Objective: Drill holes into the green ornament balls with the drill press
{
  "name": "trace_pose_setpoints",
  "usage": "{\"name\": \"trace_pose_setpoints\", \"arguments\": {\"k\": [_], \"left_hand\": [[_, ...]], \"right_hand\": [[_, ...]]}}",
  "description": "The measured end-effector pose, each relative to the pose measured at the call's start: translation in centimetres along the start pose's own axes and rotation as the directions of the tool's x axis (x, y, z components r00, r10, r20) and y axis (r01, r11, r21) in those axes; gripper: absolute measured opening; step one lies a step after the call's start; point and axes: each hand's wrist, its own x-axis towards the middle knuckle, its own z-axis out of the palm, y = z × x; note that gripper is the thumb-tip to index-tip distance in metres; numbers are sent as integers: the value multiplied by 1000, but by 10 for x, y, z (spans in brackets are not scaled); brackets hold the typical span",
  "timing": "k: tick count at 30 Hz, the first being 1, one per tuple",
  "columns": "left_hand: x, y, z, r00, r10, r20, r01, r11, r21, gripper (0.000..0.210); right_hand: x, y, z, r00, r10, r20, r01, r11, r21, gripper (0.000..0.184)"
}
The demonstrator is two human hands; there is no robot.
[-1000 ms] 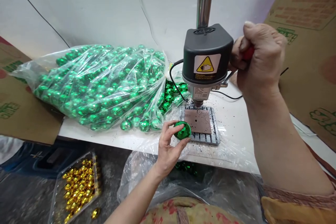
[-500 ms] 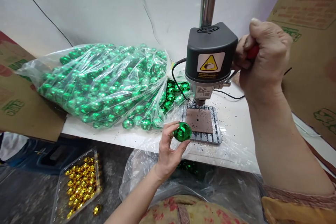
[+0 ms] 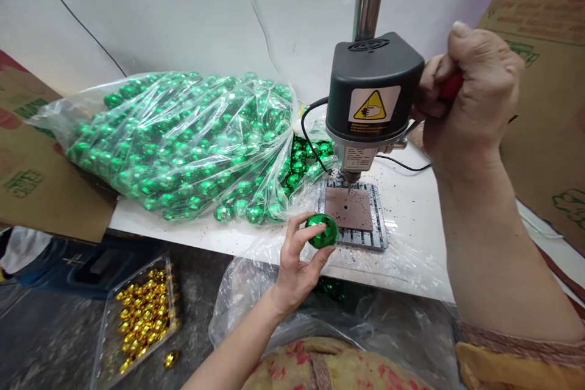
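My left hand (image 3: 296, 265) pinches a shiny green faceted ball (image 3: 322, 231) between thumb and fingers, just left of the drill's small base plate (image 3: 353, 215). My right hand (image 3: 473, 103) is closed around the red-handled feed lever (image 3: 450, 86) at the right side of the black bench drill head (image 3: 375, 93). The drill bit hangs just above the brown pad on the plate. Nothing lies on the pad.
A big clear bag of green balls (image 3: 183, 143) lies on the white table (image 3: 411, 207) to the left. A clear tray of gold balls (image 3: 139, 314) sits on the floor lower left. Cardboard boxes (image 3: 543, 73) flank both sides; a plastic bag (image 3: 283, 311) hangs below the table's edge.
The view shifted slightly; my left hand turned the green ball a little and kept it near the plate's left edge. My right hand stays on the lever.
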Motion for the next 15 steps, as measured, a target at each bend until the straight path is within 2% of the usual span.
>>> {"name": "trace_pose_setpoints", "arguments": {"k": [8,12,15], "left_hand": [[-2,5,3,995,84,-47,-84,996,6,35],[-2,7,4,991,106,-77,-107,994,-13,39],[0,8,4,985,142,-100,-143,990,3,43]], "right_hand": [[2,2,0,1000,-3,-19,3,999,-34,43],[3,0,1,999,23,-22,-24,999,-38,47],[1,-1,2,999,28,-23,-29,999,-31,43]]}}
